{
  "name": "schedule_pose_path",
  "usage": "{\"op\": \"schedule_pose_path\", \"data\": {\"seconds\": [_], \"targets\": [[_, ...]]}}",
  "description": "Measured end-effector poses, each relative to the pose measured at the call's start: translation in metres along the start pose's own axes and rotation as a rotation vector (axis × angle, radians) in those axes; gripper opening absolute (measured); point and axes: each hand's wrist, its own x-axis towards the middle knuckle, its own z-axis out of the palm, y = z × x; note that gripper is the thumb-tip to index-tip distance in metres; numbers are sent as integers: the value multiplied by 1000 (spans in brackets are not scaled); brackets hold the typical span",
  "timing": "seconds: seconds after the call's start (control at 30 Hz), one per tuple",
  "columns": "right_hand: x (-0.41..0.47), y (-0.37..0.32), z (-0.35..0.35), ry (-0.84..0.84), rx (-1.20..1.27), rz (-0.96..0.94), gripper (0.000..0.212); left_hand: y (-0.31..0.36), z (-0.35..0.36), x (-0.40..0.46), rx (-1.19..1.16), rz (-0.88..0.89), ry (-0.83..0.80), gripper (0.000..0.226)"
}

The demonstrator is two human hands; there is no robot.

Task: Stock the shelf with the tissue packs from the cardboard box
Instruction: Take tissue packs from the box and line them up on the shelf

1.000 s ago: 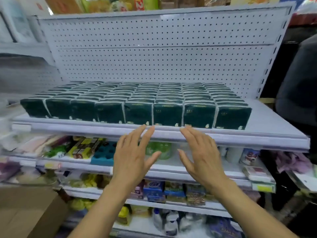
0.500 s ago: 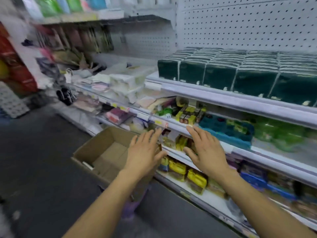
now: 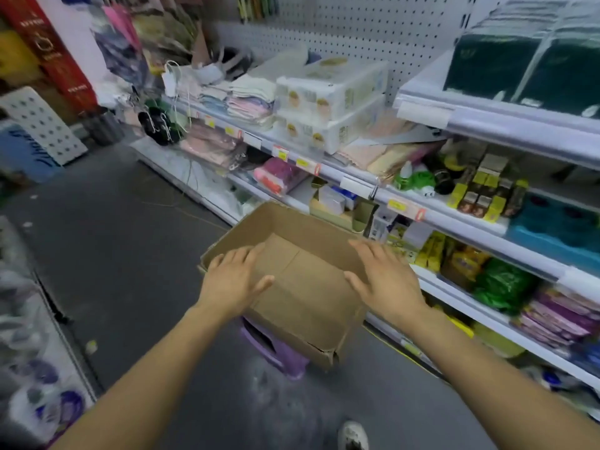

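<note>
Over the bare brown cardboard box (image 3: 305,287), two flat hands (image 3: 311,280).

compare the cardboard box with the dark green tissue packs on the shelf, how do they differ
The cardboard box is plain brown, while the tissue packs are dark green. The cardboard box sits low on a purple stool in the aisle, open and showing only its bare bottom. The tissue packs stand side by side on the upper shelf.

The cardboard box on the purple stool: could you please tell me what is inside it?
The cardboard box shows only its bare brown floor and walls; no tissue packs visible. The left hand and right hand cover the near corners, so those spots cannot be checked.
</note>
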Motion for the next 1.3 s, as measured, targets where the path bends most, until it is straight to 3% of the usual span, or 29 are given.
{"op": "schedule_pose_path", "data": {"seconds": [0.43, 0.67, 0.93, 1.13, 1.3], "targets": [[159, -59, 134, -354, 140, -53, 49, -146, 103, 108, -79, -221, -201, 68], [203, -118, 237, -522, 265, -17, 43, -209, 169, 146, -89, -197, -200, 78], [228, -179, 330, -643, 461, 203, 41, -253, 224, 169, -250, -77, -243, 86], [241, -202, 389, -738, 457, 430, 62, -260, 245, 165, -447, -23, -181, 89], [247, -202, 411, -768, 396, 478, 36, -263, 248, 164, -467, 6, -160, 89]]}}
